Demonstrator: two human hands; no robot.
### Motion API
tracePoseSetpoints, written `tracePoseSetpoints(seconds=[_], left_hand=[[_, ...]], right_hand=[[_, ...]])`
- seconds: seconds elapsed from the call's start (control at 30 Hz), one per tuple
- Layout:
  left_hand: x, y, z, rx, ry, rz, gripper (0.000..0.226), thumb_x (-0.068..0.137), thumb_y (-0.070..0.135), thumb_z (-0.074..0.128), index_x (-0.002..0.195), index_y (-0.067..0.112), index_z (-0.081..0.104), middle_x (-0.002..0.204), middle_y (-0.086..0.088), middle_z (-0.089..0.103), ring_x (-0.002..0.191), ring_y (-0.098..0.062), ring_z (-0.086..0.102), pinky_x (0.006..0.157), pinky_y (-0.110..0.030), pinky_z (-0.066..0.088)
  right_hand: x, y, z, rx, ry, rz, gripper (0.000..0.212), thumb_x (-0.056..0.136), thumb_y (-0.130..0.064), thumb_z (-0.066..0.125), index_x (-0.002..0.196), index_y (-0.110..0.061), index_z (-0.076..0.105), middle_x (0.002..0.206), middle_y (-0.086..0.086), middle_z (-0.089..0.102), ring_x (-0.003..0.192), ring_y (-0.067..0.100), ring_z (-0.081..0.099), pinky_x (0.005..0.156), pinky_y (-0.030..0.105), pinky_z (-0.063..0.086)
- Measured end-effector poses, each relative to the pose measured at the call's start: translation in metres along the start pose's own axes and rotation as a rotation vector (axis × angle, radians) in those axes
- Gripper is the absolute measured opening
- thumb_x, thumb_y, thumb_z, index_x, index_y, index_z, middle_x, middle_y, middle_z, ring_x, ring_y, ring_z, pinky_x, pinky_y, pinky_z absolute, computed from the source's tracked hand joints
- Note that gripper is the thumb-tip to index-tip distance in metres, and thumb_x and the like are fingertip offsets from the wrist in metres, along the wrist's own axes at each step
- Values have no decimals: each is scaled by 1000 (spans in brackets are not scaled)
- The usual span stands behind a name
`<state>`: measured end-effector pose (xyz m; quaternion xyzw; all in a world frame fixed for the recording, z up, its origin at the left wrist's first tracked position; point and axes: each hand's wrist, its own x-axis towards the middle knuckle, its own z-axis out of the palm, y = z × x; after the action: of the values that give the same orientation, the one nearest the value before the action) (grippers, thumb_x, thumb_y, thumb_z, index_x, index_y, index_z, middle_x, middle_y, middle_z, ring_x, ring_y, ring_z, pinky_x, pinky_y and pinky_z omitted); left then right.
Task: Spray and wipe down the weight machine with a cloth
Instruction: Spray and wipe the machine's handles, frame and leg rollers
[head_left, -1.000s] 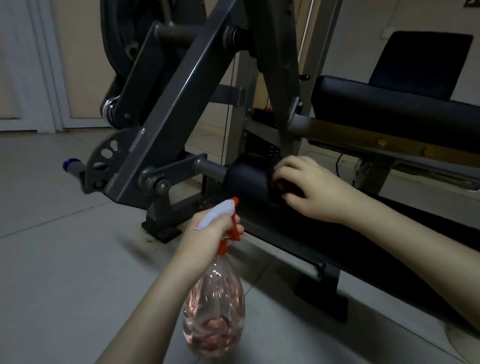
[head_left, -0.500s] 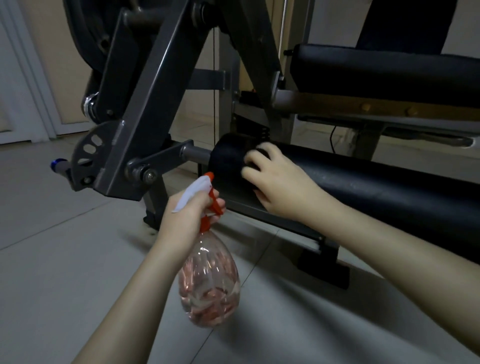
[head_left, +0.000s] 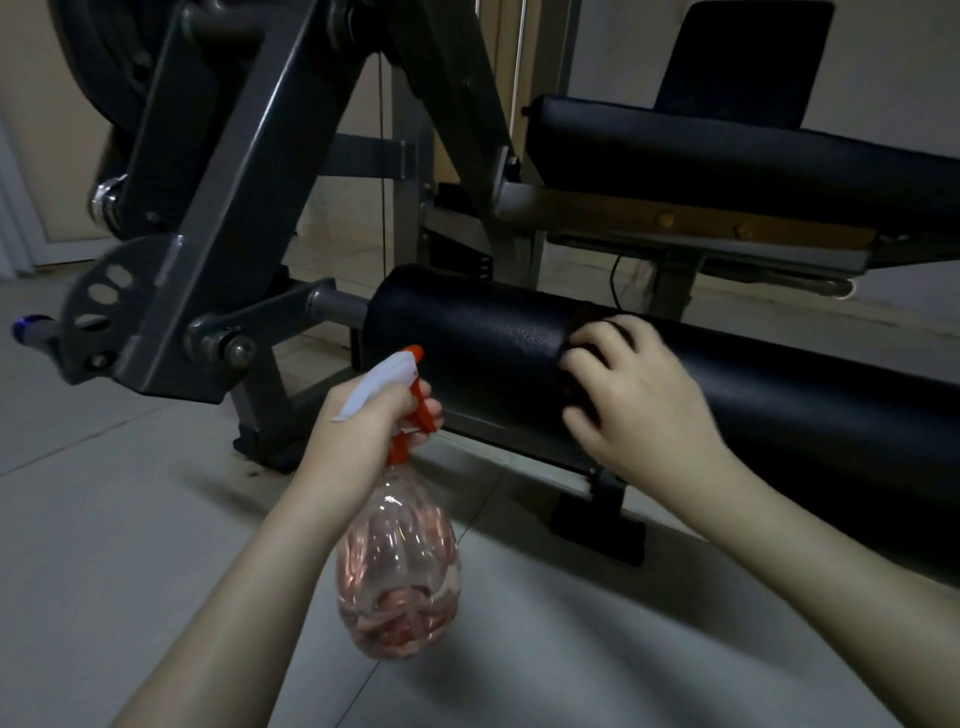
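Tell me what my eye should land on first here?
The clear spray bottle of pinkish liquid, low in the middle, gripped by the left hand. Just right of it, the right hand holds a dark cloth against a black padded roller, with the grey frame looming upper left.

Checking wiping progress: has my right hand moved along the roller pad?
Yes: the right hand, gripping the dark cloth, slid rightward along the roller pad, farther from its left end.

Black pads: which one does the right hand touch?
The low round roller, under the flat seat pad; the right hand holds a dark cloth on it.
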<state>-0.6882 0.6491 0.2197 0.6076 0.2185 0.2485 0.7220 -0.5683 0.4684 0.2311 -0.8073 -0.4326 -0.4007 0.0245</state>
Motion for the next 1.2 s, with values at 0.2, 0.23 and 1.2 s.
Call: tracePoseSetpoints(seconds=[0.2,0.23,1.2], left_hand=[[-9,3,6,90,-104,26,22,95,19,53,76,18,65,72,-7,70,67,-18,68,75,-33,52],[-8,3,7,85,-108,33,24,95,20,54,73,19,65,79,-10,72,69,-19,69,78,-34,52],[27,-39,100,64,-303,-76,43,94,-2,37,72,18,68,58,1,70,78,-26,69,75,-37,52]], right_hand=[[15,-19,8,25,48,158,49,77,-29,66,122,-11,58,127,19,53,118,45,45,95,52,42],[26,-27,13,44,54,148,49,78,-30,66,122,-11,58,128,19,53,119,45,45,95,52,41],[-62,82,-42,-52,230,325,27,83,-23,48,91,-7,69,93,11,63,87,33,56,67,37,50]])
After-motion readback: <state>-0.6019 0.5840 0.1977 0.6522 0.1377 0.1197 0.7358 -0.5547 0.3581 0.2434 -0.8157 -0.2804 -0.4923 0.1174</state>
